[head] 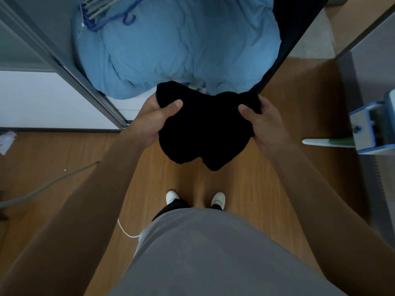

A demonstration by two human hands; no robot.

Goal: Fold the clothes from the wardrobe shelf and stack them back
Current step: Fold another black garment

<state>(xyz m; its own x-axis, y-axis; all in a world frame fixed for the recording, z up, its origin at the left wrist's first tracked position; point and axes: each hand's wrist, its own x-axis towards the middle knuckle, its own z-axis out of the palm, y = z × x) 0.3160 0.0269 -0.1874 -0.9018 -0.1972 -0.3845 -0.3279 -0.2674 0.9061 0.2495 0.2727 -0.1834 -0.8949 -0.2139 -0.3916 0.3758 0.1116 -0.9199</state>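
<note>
A bunched black garment (205,129) hangs in the air in front of me, above the wooden floor. My left hand (156,118) grips its left edge with the thumb on top. My right hand (263,122) grips its right edge the same way. The lower part of the garment sags between both hands. Just beyond it lies the open wardrobe, filled by a large light-blue quilt (179,45) that covers the shelf surface.
Blue hangers (113,17) lie on the quilt at the back left. The wardrobe's sliding door frame (70,69) runs along the left. A blue-and-white mop bucket (372,127) stands at the right. A grey cable (42,186) and a white cord (126,230) cross the floor.
</note>
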